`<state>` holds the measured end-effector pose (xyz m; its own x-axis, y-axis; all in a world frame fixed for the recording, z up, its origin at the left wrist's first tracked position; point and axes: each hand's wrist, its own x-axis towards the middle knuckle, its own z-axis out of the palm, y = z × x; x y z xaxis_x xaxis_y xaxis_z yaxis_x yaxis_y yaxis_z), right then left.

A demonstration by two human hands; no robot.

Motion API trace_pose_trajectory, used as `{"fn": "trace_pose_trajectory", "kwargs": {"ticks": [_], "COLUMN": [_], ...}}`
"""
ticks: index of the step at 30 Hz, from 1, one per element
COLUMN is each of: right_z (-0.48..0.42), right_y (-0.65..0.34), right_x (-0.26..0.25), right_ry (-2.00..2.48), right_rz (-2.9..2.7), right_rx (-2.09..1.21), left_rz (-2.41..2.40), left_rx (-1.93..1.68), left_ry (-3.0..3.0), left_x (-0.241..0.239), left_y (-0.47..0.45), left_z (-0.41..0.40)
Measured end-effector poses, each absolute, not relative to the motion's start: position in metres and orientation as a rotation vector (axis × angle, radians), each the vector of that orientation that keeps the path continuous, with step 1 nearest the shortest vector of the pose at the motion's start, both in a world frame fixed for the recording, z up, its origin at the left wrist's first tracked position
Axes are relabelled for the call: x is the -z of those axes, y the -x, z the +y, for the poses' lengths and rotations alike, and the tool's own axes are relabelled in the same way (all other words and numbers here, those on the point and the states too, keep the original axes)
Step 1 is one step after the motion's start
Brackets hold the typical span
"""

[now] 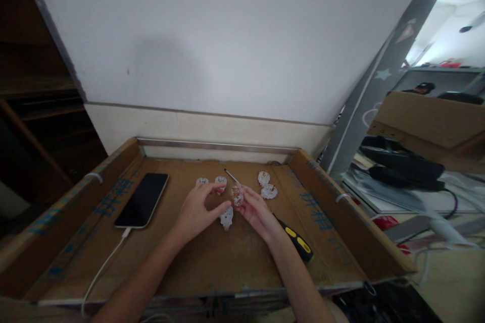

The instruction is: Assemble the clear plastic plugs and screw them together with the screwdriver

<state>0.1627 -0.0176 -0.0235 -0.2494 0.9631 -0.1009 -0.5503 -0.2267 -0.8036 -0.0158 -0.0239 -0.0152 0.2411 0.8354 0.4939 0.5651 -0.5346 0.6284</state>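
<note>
In my right hand (259,212), held between the fingers, is a clear plastic plug part (237,196) with copper-coloured metal inside. My left hand (197,210) is just to its left, thumb and forefinger spread apart. The left fingertips reach over another clear plug part (221,181); whether they touch it I cannot tell. A further one (202,181) lies behind that hand, partly hidden. Below the hands sits a clear plastic piece (226,218). A screwdriver (299,243) with a black and yellow handle lies under my right hand and wrist, its shaft tip showing beyond.
Two more clear plug parts (264,178) lie at the back right of the cardboard tray (242,275). At the left is a phone (143,199) with a white cable (106,261). The tray's raised sides border the work area, with a wall behind. A person (423,88) is far right.
</note>
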Motion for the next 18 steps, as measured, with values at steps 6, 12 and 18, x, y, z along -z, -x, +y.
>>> {"fn": "trace_pose_trajectory", "kwargs": {"ticks": [6, 12, 18], "right_z": [-0.016, -0.015, -0.014], "right_y": [-0.167, -0.167, -0.153], "right_x": [0.021, 0.023, 0.033], "right_ry": [0.749, 0.816, 0.947], "right_rz": [-0.764, -0.867, -1.106], "right_rx": [-1.641, -1.544, -1.269], "left_rz": [1.253, 1.317, 1.391], "left_rx": [-0.767, -0.803, -0.95], "left_ry": [-2.523, -2.459, -2.421], "left_x": [0.023, 0.023, 0.021], "left_y": [0.023, 0.019, 0.017], "left_z": [-0.028, -0.028, -0.027]}}
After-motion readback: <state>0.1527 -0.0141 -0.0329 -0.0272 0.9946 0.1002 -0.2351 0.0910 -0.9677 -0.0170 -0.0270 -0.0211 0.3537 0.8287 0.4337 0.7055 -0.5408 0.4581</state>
